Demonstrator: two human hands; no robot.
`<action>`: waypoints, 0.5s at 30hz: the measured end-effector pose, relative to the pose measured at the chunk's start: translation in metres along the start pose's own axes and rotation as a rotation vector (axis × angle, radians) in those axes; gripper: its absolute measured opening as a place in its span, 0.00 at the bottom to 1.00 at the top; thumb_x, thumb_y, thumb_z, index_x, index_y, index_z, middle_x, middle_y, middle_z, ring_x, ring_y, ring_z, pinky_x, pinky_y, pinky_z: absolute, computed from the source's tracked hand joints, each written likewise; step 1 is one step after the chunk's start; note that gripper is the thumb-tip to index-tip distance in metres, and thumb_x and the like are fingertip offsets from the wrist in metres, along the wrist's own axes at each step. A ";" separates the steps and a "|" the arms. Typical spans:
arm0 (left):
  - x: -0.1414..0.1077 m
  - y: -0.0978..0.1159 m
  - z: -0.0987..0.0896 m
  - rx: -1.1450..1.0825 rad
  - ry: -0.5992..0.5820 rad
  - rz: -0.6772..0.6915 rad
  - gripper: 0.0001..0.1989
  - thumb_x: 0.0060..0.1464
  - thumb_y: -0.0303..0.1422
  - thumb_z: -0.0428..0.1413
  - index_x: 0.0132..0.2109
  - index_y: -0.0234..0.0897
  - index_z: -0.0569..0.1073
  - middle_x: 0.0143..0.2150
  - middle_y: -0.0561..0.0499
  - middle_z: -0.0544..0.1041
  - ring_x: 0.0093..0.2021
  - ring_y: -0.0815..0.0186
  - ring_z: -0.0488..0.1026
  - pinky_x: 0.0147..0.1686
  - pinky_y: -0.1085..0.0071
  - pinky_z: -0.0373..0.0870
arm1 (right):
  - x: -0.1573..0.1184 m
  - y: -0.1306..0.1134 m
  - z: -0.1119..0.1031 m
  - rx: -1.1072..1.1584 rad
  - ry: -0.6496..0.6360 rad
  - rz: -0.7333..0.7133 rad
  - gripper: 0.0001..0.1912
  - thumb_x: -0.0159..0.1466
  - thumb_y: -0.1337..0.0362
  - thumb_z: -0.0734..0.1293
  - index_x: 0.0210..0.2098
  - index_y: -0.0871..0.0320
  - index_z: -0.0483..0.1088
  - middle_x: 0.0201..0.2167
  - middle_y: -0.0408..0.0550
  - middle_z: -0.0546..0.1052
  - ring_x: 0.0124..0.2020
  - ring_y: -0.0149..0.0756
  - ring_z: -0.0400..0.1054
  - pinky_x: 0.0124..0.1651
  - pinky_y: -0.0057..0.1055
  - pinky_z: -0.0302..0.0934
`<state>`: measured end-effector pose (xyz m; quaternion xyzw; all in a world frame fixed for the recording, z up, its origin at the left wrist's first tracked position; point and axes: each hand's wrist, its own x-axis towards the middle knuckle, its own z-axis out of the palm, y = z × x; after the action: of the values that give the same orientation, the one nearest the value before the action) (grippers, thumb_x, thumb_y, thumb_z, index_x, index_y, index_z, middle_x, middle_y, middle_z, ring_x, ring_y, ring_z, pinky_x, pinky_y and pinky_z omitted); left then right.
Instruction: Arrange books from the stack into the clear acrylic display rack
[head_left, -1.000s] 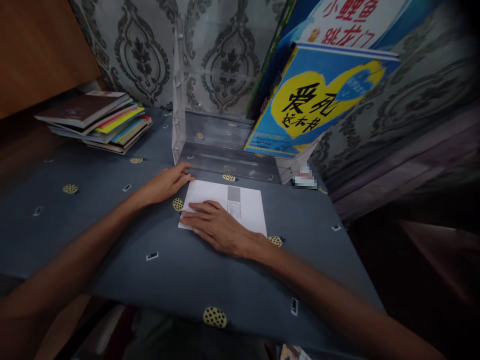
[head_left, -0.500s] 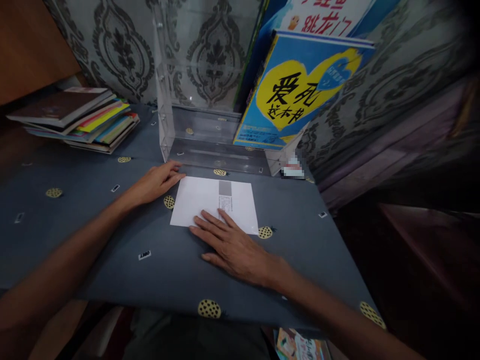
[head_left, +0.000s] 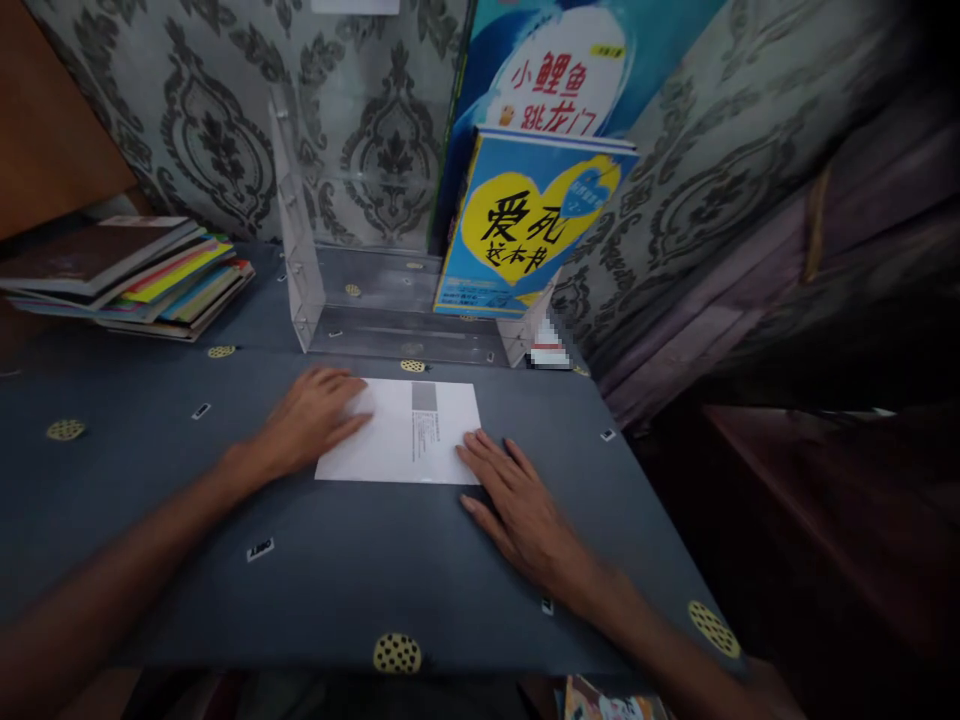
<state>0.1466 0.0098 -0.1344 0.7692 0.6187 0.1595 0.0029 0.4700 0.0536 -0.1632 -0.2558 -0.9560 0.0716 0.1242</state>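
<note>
A white sheet of paper (head_left: 397, 435) with a grey block and small print lies flat on the dark table cover. My left hand (head_left: 315, 415) rests over its left edge, a little blurred, with the fingers apart. At the right edge of the paper, my right hand (head_left: 517, 495) lies with its fingers spread and the fingertips touching the corner. Neither hand grips anything. Behind the paper stands a clear acrylic book rack (head_left: 352, 335), holding a blue book with a yellow heart (head_left: 510, 235) at its right side.
A larger teal picture book (head_left: 555, 70) stands behind the blue one. On the left is a stack of books (head_left: 142, 275). A small pixelated item (head_left: 550, 345) sits beside the rack's right end. Below the table's front edge another book (head_left: 607, 700) shows.
My left hand has moved from the paper's upper left corner onto its left edge. My right hand has slid off the middle to the right edge. The camera view has tilted and shifted.
</note>
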 end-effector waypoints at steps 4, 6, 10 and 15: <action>-0.006 0.039 0.006 0.052 -0.156 0.178 0.30 0.65 0.52 0.49 0.63 0.36 0.68 0.63 0.40 0.73 0.67 0.51 0.65 0.66 0.53 0.60 | 0.001 -0.001 -0.001 -0.002 0.019 0.004 0.25 0.74 0.59 0.57 0.68 0.57 0.59 0.68 0.57 0.65 0.71 0.47 0.56 0.70 0.58 0.55; -0.006 0.053 0.006 0.115 -0.214 0.203 0.32 0.63 0.52 0.52 0.65 0.36 0.65 0.66 0.39 0.69 0.69 0.48 0.61 0.65 0.51 0.61 | 0.002 0.000 -0.002 0.007 0.022 0.001 0.24 0.74 0.59 0.57 0.67 0.57 0.60 0.67 0.57 0.66 0.70 0.48 0.57 0.69 0.58 0.56; 0.000 0.068 -0.004 0.225 -0.347 0.267 0.26 0.64 0.43 0.54 0.64 0.34 0.66 0.66 0.37 0.70 0.67 0.43 0.65 0.60 0.50 0.68 | 0.007 0.006 -0.007 0.068 0.038 -0.009 0.24 0.74 0.59 0.58 0.66 0.58 0.62 0.64 0.58 0.71 0.68 0.48 0.62 0.67 0.59 0.58; 0.004 0.081 -0.011 0.342 -0.407 0.372 0.20 0.65 0.27 0.50 0.63 0.30 0.66 0.62 0.34 0.72 0.60 0.45 0.72 0.52 0.53 0.75 | 0.016 0.013 -0.011 0.171 0.089 -0.011 0.22 0.74 0.59 0.57 0.65 0.56 0.64 0.60 0.57 0.75 0.64 0.47 0.67 0.66 0.56 0.60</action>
<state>0.2215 -0.0080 -0.1067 0.8746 0.4721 -0.1061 -0.0322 0.4662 0.0738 -0.1526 -0.2420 -0.9414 0.1407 0.1880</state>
